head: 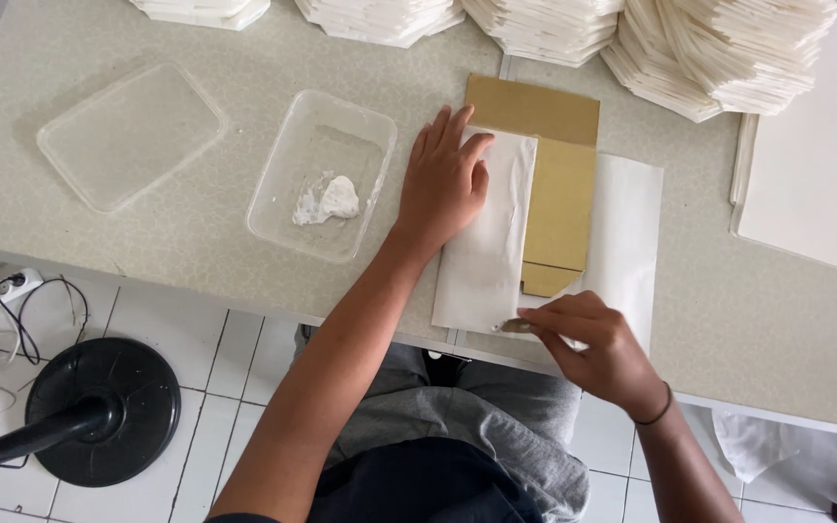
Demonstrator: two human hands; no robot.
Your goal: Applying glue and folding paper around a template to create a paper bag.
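— So, what did the view from my head show at that point?

— My left hand [446,184] lay flat, fingers together, pressing the white paper flap [486,242] onto the brown cardboard panel [559,189] near the front edge of the table [196,232]. My right hand [588,344] was pinched shut on a small flat tool [515,326] at the flap's near corner.

— How far along did the work appear?

— One flap was folded over the left of the panel; the white paper on the right [627,232] still lay open, and the panel's middle was bare. I judged it roughly half wrapped.

— And its orientation?

— Its long axis ran away from me, toward the white stacks [728,48]. A clear tub with white paste [322,174] stood just left of my left hand.
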